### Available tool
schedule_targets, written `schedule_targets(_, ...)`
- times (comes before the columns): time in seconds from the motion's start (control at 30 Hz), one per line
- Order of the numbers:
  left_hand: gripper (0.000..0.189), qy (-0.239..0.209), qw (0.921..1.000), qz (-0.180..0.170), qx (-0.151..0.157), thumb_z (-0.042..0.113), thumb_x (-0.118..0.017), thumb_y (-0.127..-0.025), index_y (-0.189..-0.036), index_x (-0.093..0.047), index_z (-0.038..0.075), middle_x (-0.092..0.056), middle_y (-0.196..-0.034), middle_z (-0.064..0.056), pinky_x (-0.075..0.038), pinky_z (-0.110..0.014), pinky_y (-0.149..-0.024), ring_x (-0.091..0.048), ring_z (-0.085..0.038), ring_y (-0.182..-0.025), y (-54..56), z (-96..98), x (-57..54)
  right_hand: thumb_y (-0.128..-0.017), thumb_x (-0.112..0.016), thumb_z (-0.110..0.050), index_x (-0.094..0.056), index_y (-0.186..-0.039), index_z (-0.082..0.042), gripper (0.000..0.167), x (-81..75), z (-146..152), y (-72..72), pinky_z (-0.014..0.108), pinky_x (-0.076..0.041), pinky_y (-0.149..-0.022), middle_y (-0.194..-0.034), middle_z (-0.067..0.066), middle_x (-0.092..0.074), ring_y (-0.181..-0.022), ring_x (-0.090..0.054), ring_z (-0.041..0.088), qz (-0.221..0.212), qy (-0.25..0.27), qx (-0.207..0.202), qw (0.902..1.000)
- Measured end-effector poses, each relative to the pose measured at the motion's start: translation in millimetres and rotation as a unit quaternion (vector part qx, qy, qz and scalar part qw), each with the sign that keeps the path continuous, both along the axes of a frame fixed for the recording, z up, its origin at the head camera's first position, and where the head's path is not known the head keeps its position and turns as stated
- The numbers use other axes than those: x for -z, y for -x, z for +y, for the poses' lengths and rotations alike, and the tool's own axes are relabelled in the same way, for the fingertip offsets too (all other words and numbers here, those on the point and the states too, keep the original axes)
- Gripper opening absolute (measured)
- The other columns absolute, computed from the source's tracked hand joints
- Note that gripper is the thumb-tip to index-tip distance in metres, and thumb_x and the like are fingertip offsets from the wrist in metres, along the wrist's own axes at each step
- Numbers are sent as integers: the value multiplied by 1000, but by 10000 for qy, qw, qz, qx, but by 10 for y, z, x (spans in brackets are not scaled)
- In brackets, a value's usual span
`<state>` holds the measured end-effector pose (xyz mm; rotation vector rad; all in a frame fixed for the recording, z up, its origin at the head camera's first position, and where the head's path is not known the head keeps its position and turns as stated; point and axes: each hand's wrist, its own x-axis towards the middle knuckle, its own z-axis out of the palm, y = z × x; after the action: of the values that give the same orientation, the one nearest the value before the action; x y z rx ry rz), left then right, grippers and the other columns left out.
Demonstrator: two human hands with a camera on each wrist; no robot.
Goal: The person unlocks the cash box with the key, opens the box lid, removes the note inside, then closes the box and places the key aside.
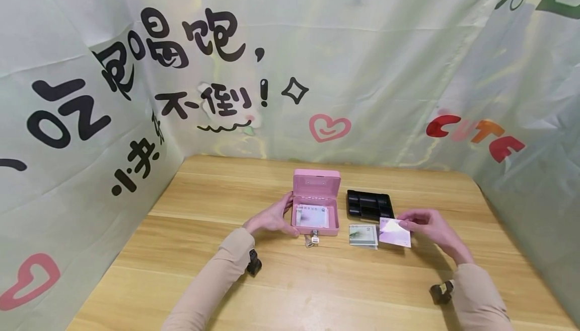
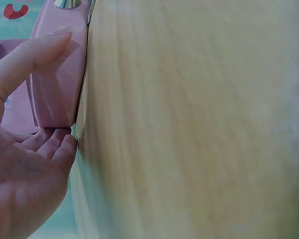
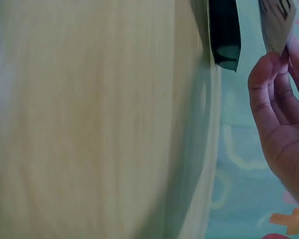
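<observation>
A pink metal cash box (image 1: pixel 333 217) stands with its lid up, and pale banknotes (image 1: pixel 313 216) lie inside. My left hand (image 1: pixel 270 217) holds its left end, thumb across the front face and fingers around the side; the left wrist view shows the thumb close to the silver lock. Between thumb and fingertips, my right hand (image 1: pixel 430 227) pinches a pinkish banknote (image 1: pixel 393 232), raised over the table right of the box. Its edge and part of its print appear in the right wrist view. Greenish banknotes (image 1: pixel 362 235) lie on the table between the box and that note.
Behind the loose notes sits a black compartment tray (image 1: pixel 369 205). A key (image 1: pixel 309 241) and tag hang at the box's front lock. The wooden table (image 1: pixel 290 285) meets printed fabric walls (image 1: pixel 385 84) at the back and sides.
</observation>
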<state>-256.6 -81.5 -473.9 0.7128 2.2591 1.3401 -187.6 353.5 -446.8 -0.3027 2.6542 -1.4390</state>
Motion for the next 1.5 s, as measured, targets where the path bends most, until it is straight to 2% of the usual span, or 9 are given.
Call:
schedule_targets(0.17,120,20,10000,20,-17,3,-87,-70,-160,-8,2,-24,-166,-21,-21,-51,-130,-26,-38,-154,3,-6,9,-93,-69,-12,-70,-109,7,25,8,20,24,19,-54,-68,-97,0,-74,-81,-62,-4,7,-262,-207,9994)
schedule_targets(0.4,121,7,10000,31,-14,3,-88,-70,-160,-6,1,-23,-166,-21,-20,-52,-129,-26,-39,-153,4,-2,10,-91,-71,-9,-68,-107,11,26,26,-20,64,22,-55,-62,-87,1,-73,-72,-61,1,-216,-387,-386,9983)
schedule_targets(0.73,122,31,10000,-19,-43,3,-87,-70,-160,-6,2,-21,-167,-21,-19,-52,-129,-25,-39,-154,-17,-4,-3,-90,-70,-5,-67,-105,14,25,57,-36,90,21,-54,-59,-88,14,-73,-67,-59,5,-486,-555,-322,9968)
schedule_targets(1.13,122,-4,10000,-15,18,4,-88,-70,-160,-6,1,-22,-166,-21,-19,-53,-129,-25,-38,-154,-17,-5,-11,-86,-74,-7,-69,-94,7,18,48,-81,121,21,-52,-54,-81,10,-72,-62,-57,8,-260,-1051,-233,9938)
schedule_targets(1.5,122,-51,10000,8,64,3,-88,-69,-160,-7,2,-22,-166,-21,-19,-53,-129,-25,-38,-154,-9,-8,6,-83,-77,-10,-70,-90,5,18,53,-96,153,20,-51,-53,-78,8,-72,-61,-57,7,-144,-1277,-238,9914)
